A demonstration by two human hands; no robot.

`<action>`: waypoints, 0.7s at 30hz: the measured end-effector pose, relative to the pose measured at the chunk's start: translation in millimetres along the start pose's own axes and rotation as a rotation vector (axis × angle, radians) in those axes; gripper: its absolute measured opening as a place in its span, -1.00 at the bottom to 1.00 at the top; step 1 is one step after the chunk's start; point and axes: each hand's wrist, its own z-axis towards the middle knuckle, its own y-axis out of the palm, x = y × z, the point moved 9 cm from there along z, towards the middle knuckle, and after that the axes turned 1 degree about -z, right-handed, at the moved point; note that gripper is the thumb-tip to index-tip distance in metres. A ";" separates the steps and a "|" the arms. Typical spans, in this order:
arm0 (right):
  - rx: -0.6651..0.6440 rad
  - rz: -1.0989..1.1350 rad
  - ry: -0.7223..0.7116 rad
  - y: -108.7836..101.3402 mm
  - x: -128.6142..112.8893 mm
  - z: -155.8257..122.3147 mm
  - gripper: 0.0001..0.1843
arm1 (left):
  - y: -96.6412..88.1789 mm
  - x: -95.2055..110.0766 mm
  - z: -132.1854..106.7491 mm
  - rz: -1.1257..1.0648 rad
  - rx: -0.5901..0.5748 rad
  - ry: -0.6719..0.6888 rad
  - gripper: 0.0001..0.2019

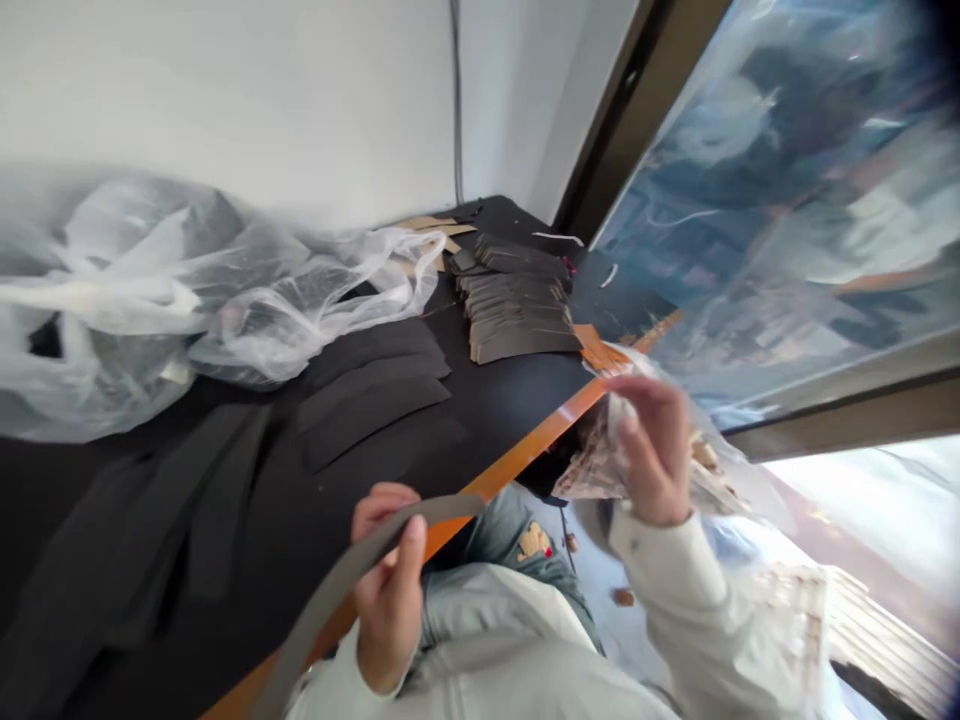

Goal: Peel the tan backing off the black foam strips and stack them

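My left hand [388,585] is closed around a long dark grey strip [330,590], which curves from the orange table edge down past my wrist. Over a clear plastic bag of scraps [592,460] at the table's edge, my right hand [656,445] is curled with its thumb toward the fingers. Something small and whitish shows between them, too blurred to name. On the black table [517,390], flat dark pieces [375,395] lie overlapping left of centre. Behind them stands a row of stacked dark pieces with brown edges [517,305].
Crumpled translucent plastic bags [150,290] fill the back left of the table. Longer dark strips [225,500] lie at the left. Brown offcuts [439,230] sit by the wall. On the right is a window [780,190] in a brown frame. Small brown bits [622,597] lie on the floor.
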 end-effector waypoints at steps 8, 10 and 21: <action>-0.634 0.566 -0.047 134.9 -99.3 -31.9 -0.56 | 0.5 8.0 5.6 0.269 -0.146 0.053 -0.87; -0.660 0.584 -0.005 144.9 -89.7 -25.7 -0.61 | -16.1 13.1 12.9 0.383 -0.055 0.062 -0.86; -0.697 -0.142 -0.145 194.5 -82.7 -4.1 -0.73 | -59.2 0.0 38.0 0.746 0.117 0.062 -0.85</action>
